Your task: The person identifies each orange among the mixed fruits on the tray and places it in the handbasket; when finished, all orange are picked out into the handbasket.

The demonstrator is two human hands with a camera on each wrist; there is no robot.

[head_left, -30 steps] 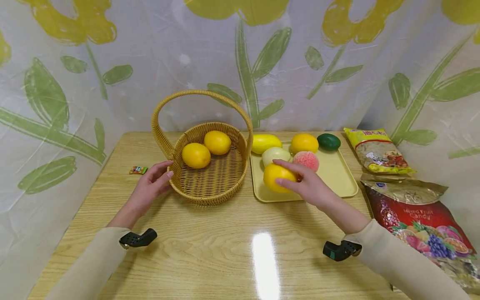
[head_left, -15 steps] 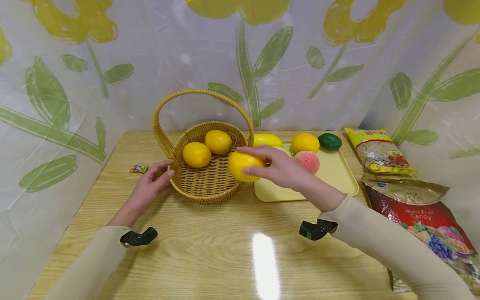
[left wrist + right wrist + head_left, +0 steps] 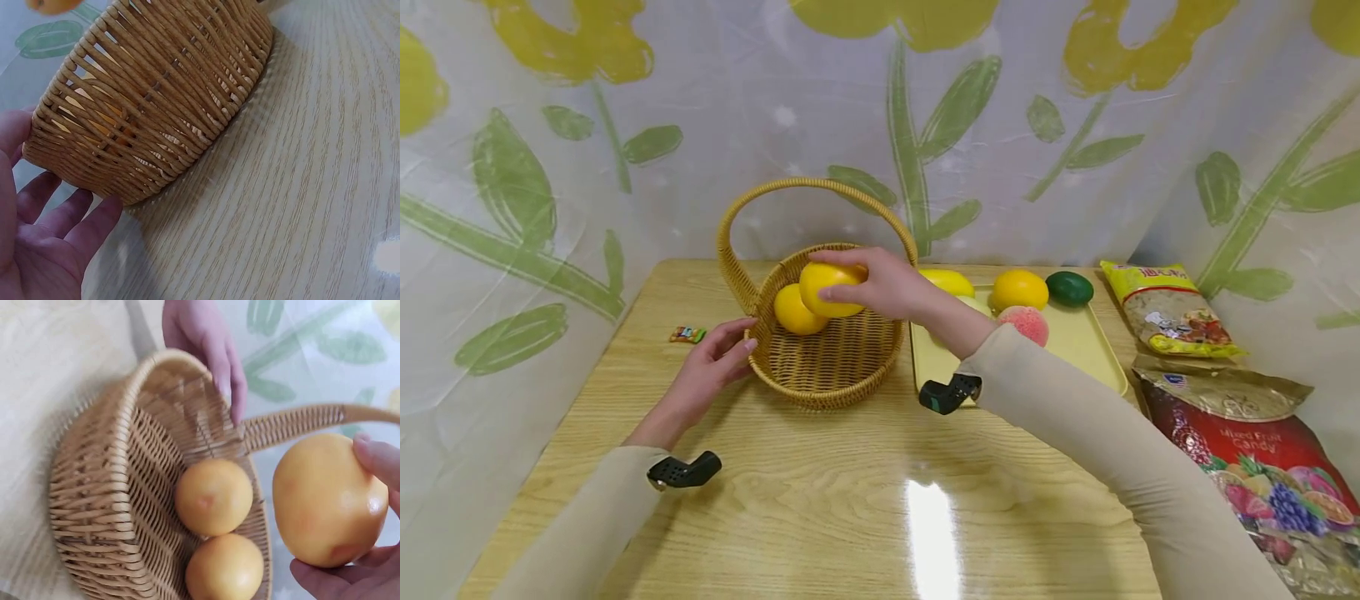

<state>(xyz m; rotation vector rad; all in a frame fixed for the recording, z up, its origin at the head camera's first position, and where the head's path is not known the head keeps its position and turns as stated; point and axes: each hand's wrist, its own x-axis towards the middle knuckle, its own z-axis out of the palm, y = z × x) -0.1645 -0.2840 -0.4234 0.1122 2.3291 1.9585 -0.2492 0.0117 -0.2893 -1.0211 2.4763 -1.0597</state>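
Note:
A wicker basket (image 3: 827,398) with a tall arched handle stands on the table's left half. My left hand (image 3: 709,367) touches the basket's left rim and outer wall, its fingers fairly straight in the left wrist view. Over the basket my right hand (image 3: 880,287) grips a yellow-orange fruit (image 3: 829,290) between thumb and fingers. Two similar fruits lie inside, and the right wrist view shows an upper fruit (image 3: 214,497) and a lower fruit (image 3: 225,569). From the head view the held fruit hides one of them.
To the right, a pale yellow tray (image 3: 1082,354) bears a pink peach (image 3: 1026,323), another yellow-orange fruit (image 3: 1020,290) and more fruit partly behind my arm. A dark green fruit (image 3: 1070,288) sits at its back corner. A yellow bag (image 3: 1172,308), a red candy bag (image 3: 1247,442) and a small wrapped sweet (image 3: 688,334) lie around.
My right hand has carried the yellow-orange fruit leftward from above the tray to above the basket. The left hand has stayed at the basket's rim. The head view has shifted slightly.

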